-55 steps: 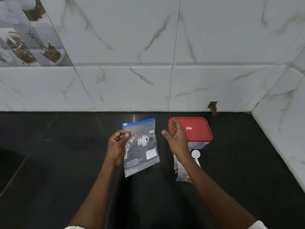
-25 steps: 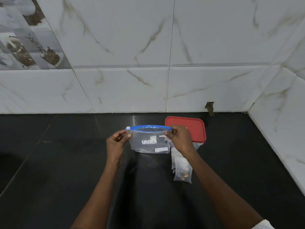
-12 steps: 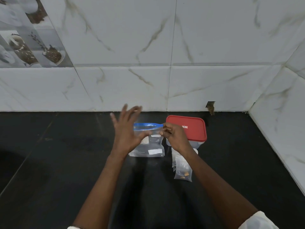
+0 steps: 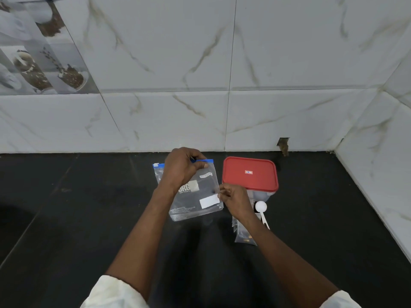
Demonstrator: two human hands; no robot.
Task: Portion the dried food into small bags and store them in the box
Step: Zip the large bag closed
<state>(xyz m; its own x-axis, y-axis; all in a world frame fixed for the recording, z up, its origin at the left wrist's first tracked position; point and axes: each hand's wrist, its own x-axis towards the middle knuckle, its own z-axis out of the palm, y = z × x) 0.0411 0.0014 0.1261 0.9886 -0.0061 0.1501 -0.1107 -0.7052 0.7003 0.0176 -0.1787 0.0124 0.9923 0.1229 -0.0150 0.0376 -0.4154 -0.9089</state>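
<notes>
Left hand (image 4: 182, 170) raised, fingers pinching; right hand (image 4: 235, 201) lower, pinching.

The black glossy table (image 4: 77, 218) lies open left of the clear blue-zip bag (image 4: 195, 201); on the right stand the red-lidded plastic box (image 4: 250, 174), white plastic spoon (image 4: 260, 206) and small clear bags (image 4: 243, 237).

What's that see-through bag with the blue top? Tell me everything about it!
The bag is clear, thin plastic with a blue zip strip along its top, white printed letters and white labels on the front. It looks nearly empty. It is slightly tilted over the black counter, left of the red-lidded box. The left hand grips its top strip; the right hand pinches its right edge. Whether the zip is closed is unclear.
</notes>
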